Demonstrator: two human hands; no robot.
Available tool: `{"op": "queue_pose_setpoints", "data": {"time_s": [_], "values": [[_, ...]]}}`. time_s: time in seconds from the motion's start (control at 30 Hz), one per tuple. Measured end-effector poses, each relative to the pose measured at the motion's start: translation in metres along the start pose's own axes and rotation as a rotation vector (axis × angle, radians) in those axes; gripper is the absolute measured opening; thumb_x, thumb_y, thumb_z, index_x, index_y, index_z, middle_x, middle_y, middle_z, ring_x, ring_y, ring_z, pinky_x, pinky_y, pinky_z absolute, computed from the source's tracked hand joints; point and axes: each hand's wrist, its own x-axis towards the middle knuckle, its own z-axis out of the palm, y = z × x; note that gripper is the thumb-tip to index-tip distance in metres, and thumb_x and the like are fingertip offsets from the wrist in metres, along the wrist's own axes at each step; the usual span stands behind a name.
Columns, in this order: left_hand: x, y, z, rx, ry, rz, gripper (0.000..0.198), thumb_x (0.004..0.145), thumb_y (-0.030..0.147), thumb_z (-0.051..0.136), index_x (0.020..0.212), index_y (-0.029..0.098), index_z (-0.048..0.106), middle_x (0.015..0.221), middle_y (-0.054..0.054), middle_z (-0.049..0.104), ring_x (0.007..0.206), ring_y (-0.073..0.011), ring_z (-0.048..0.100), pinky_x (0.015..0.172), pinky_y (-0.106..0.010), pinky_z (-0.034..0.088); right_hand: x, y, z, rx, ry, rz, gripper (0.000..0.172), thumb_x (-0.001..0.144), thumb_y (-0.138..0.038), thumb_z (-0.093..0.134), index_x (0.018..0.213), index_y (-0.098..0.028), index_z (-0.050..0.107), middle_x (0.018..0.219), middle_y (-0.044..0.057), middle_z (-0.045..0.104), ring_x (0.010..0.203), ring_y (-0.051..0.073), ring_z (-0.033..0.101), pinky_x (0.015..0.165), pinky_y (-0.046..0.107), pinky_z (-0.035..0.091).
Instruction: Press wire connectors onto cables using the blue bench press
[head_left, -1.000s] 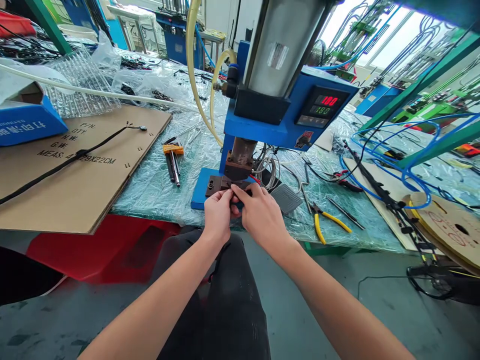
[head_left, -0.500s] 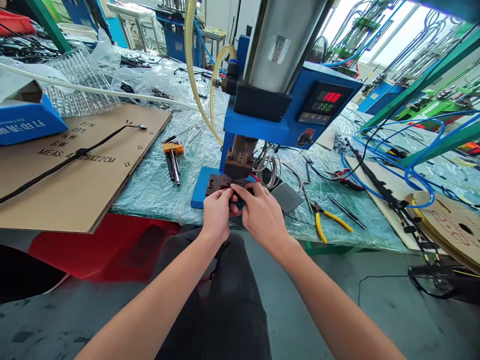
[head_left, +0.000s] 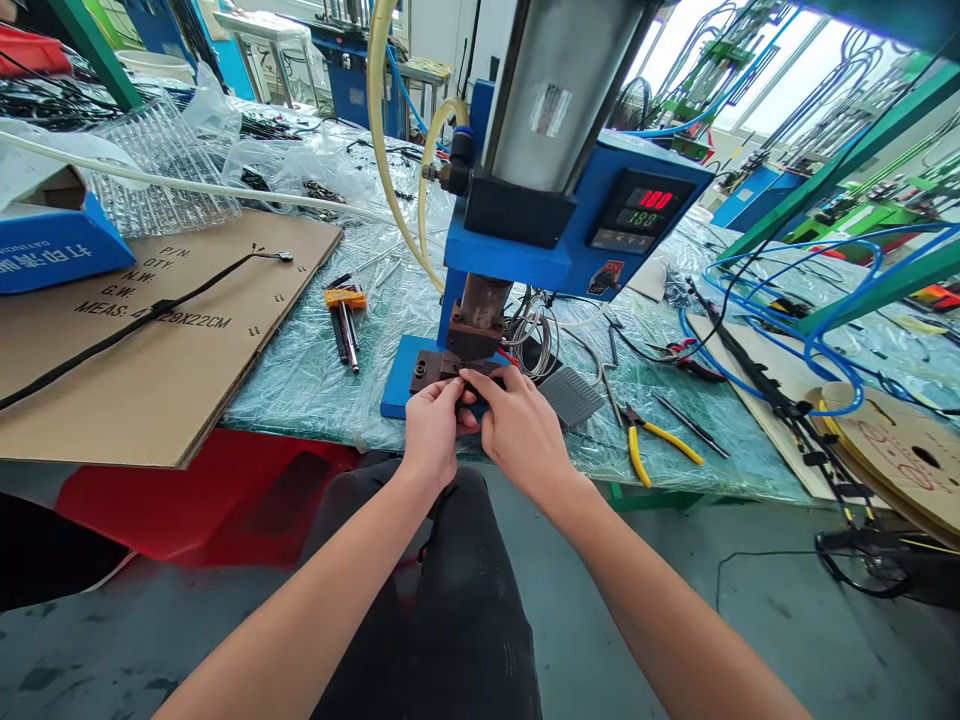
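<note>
a blue cardboard box stands open at the left end of a workbench covered in clear plastic sheeting, its contents out of sight from this angle, while clear plastic bags behind it lie among small black parts. at the centre, a person's left hand and right hand close together, both clenched around a small dark object at the front of a brown metal die block, which sits on the base of a blue pneumatic press beneath its ram. the right hand's fingertips rest at the block's near edge. the fingers hide most of the object, so its shape cannot be made out. yellow-handled pliers and a ribbed foot pedal lie to the right of the press, and a black cable lies on a cardboard sheet to the left. a cardboard reel is cut off at the right edge.
</note>
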Motion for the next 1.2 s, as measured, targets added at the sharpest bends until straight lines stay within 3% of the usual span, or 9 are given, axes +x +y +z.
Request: {"op": "queue_pose_setpoints", "data": {"time_s": [0.3,0.5,0.77,1.03,1.2], "values": [[0.002,0.000,0.000,-0.006,0.000,0.020,0.020,0.068,0.031,0.071,0.067,0.015,0.058,0.059,0.003,0.057,0.039,-0.0052,0.047,0.040,-0.019,0.038,-0.001,0.005,0.006,0.095,0.073,-0.012,0.055,0.088,-0.009,0.042,0.138,-0.027,0.057,0.126,0.010,0.057,0.114,0.026,0.053,0.089,0.036,0.049],[0.001,0.000,0.001,0.007,0.017,0.013,0.020,0.068,0.030,0.071,0.068,0.015,0.058,0.060,0.003,0.057,0.039,-0.0058,0.047,0.040,-0.019,0.038,-0.005,0.008,0.006,0.149,0.119,0.021,0.054,0.092,-0.014,0.042,0.144,-0.026,0.049,0.129,0.009,0.057,0.108,0.023,0.058,0.083,0.033,0.052],[0.002,-0.001,0.000,-0.006,0.005,0.015,0.021,0.067,0.031,0.073,0.068,0.016,0.058,0.059,0.004,0.056,0.039,-0.0058,0.045,0.042,-0.021,0.040,-0.018,-0.004,-0.007,-0.046,0.149,0.081,0.046,0.095,-0.022,0.044,0.140,-0.026,0.055,0.128,0.012,0.054,0.107,0.026,0.055,0.085,0.036,0.049],[0.000,0.001,0.001,-0.001,-0.010,0.020,0.024,0.066,0.029,0.074,0.061,0.017,0.054,0.053,0.006,0.050,0.040,-0.0056,0.042,0.041,-0.020,0.032,-0.004,-0.018,-0.012,-0.096,-0.053,0.031,0.056,0.091,-0.015,0.043,0.145,-0.024,0.050,0.115,0.014,0.058,0.103,0.028,0.054,0.078,0.036,0.049],[0.001,0.002,0.002,-0.015,-0.009,0.015,0.024,0.066,0.029,0.074,0.061,0.016,0.054,0.054,0.005,0.051,0.039,-0.0057,0.042,0.041,-0.020,0.032,0.000,-0.016,-0.010,-0.041,-0.053,0.053,0.056,0.090,-0.015,0.043,0.144,-0.025,0.051,0.116,0.012,0.059,0.109,0.028,0.054,0.083,0.036,0.049]]}}
